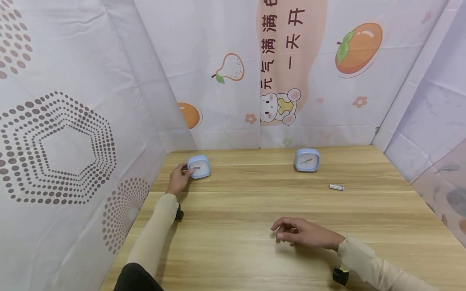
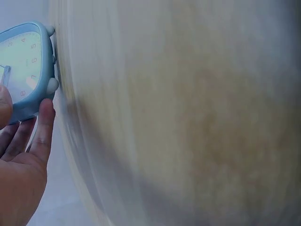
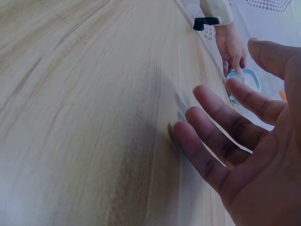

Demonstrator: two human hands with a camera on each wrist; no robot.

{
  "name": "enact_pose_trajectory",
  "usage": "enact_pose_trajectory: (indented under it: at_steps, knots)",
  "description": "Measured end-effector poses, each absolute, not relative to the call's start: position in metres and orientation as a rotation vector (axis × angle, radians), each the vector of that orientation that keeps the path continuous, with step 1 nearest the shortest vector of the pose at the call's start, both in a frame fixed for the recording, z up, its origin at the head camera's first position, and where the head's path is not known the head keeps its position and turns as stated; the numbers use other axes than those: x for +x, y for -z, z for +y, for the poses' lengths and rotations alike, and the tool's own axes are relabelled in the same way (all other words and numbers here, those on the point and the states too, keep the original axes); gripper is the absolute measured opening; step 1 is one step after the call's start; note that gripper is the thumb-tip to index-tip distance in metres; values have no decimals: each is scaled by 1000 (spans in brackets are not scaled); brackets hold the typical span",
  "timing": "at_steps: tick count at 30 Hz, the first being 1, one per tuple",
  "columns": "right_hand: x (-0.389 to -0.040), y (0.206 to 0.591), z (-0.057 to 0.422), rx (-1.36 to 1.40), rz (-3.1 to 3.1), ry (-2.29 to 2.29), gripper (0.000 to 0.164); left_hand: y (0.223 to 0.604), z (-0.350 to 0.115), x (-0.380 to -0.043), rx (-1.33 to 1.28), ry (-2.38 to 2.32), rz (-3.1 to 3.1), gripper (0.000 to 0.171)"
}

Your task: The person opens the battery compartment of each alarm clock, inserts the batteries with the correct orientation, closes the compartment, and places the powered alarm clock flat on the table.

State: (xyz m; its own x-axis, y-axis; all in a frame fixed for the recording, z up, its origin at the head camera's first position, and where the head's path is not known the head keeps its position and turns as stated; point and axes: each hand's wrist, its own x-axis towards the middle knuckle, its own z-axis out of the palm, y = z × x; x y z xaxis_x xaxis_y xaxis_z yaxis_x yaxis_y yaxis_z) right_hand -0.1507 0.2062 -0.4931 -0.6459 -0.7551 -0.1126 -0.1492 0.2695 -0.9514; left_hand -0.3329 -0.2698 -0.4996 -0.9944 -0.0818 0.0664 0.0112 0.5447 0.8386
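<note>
At the table's back left, my left hand (image 1: 177, 180) grips a light-blue alarm clock (image 1: 201, 169) by its left side. The thumb lies over the clock's face and the other fingers reach behind and under it. In the left wrist view the clock (image 2: 33, 89) has small rounded feet that face the wooden surface; part of it is cut off by the frame. My right hand (image 1: 303, 233) hovers over the front middle of the table, its fingers loosely bent and apart, holding nothing. The right wrist view shows its palm and spread fingers (image 3: 207, 155).
A second light-blue alarm clock (image 1: 307, 160) stands at the back right of the wooden table (image 1: 233, 202). In front of it lies a small white battery (image 1: 336, 187). Printed curtains (image 1: 218, 113) hang along the table's back and sides.
</note>
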Motion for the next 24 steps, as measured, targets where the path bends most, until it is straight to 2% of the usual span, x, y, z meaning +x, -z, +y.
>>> enact_pose_trajectory:
  at_steps: [24]
  knots:
    - [-150,495,205,-750,2048,1402,34,486,-229,-307,-100,1632,-2591,46]
